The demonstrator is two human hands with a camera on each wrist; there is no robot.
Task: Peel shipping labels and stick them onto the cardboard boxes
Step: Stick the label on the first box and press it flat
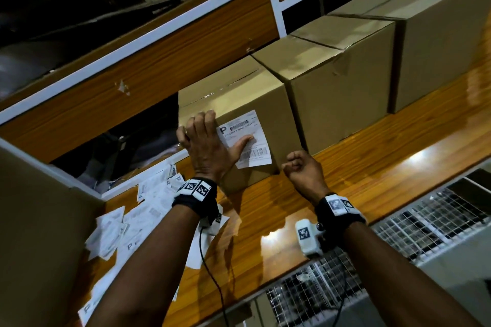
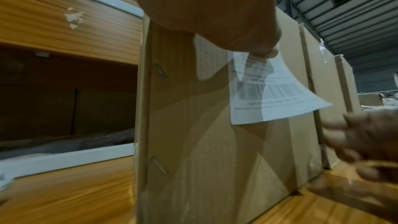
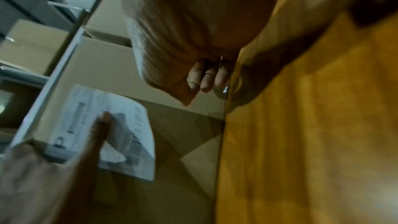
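A brown cardboard box (image 1: 239,93) stands on the wooden shelf with a white shipping label (image 1: 245,141) on its front face. My left hand (image 1: 210,143) lies flat on that face, fingers up at the top edge and the thumb stretched onto the label's middle. In the left wrist view the thumb (image 2: 264,52) presses the label (image 2: 269,94), whose lower right corner curls off the box (image 2: 193,151). My right hand (image 1: 301,167) hovers at the box's lower right corner, curled into a fist with nothing visible in it; the right wrist view shows its fingers (image 3: 206,77) folded in.
Two larger cardboard boxes (image 1: 332,87) (image 1: 438,34) stand in a row to the right. A heap of loose label sheets (image 1: 140,210) lies on the wooden shelf (image 1: 358,167) at the left. A cardboard panel (image 1: 39,220) rises at the near left. Wire mesh (image 1: 411,228) lies below right.
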